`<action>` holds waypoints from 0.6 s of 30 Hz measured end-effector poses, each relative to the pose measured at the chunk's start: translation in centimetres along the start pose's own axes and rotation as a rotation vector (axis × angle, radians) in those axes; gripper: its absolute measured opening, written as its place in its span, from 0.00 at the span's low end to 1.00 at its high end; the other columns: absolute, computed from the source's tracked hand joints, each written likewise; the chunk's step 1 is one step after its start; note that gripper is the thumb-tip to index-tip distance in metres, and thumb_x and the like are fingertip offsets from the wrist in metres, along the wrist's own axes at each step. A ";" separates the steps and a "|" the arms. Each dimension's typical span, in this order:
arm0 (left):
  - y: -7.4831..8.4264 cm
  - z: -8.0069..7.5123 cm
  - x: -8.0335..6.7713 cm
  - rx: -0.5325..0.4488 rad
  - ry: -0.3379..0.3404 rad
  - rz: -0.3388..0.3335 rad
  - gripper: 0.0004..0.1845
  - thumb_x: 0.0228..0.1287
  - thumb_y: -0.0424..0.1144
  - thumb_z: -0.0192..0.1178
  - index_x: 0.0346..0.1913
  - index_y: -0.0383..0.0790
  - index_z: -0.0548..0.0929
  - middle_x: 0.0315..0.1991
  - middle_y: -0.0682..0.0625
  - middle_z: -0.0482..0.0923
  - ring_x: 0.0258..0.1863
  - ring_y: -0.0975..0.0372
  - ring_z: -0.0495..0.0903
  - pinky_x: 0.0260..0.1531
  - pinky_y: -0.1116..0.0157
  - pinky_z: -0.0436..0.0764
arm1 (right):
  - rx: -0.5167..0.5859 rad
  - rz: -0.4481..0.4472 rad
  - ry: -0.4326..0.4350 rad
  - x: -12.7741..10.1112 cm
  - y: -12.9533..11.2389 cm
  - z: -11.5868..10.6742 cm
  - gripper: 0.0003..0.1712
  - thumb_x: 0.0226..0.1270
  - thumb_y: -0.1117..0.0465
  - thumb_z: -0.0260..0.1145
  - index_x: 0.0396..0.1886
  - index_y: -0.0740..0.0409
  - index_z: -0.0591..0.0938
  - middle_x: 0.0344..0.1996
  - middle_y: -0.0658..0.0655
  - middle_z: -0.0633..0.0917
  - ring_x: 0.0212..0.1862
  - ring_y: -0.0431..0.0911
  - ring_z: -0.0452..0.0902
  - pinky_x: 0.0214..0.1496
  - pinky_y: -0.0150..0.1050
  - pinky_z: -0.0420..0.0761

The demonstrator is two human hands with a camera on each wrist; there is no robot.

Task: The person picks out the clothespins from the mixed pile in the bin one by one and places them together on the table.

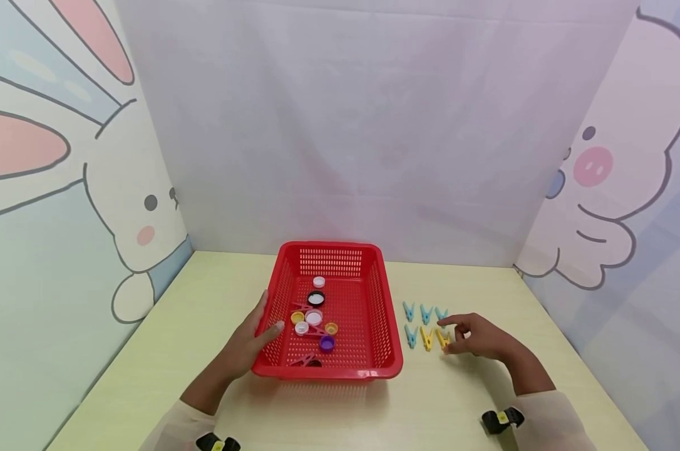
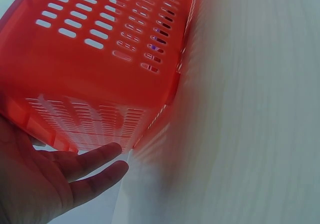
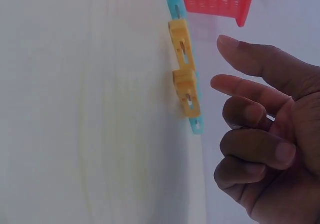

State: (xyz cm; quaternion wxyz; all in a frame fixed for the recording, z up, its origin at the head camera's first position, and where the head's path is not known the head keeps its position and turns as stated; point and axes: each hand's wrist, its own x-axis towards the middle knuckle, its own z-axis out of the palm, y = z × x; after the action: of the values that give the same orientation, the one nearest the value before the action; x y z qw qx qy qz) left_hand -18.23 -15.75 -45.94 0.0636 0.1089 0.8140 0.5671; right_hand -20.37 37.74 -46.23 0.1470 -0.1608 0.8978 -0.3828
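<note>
Now the left hand [image 1: 250, 341] lies flat against the basket [image 1: 385, 300], while the right hand [image 1: 478, 338], loosely curled and empty, hovers by the pegs [image 1: 443, 338], likely mid-sorting.

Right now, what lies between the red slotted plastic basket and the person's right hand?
In the head view, six small plastic clothespins, four blue and two yellow, lie between the red slotted plastic basket and the right hand.

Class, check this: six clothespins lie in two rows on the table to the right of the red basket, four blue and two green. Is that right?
Not quite. The two pegs are yellow, not green; the head view shows them in the near row beside one blue peg, by the right hand. The rest holds: six pins in two rows, four blue, right of the red basket.
</note>
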 end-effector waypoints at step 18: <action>0.0 -0.1 0.1 -0.014 -0.010 0.003 0.59 0.74 0.53 0.69 0.91 0.53 0.37 0.78 0.35 0.70 0.62 0.45 0.86 0.50 0.54 0.94 | -0.013 -0.126 0.042 -0.6 -5.0 -0.9 0.37 0.69 0.60 0.79 0.74 0.67 0.78 0.25 0.48 0.74 0.27 0.34 0.66 0.29 0.34 0.72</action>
State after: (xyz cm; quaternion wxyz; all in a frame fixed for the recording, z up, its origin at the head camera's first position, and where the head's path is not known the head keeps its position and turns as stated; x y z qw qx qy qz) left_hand -18.35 -15.82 -45.94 0.0675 0.1126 0.8094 0.5723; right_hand -19.27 35.25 -41.88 0.1026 -0.2095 0.8914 -0.3886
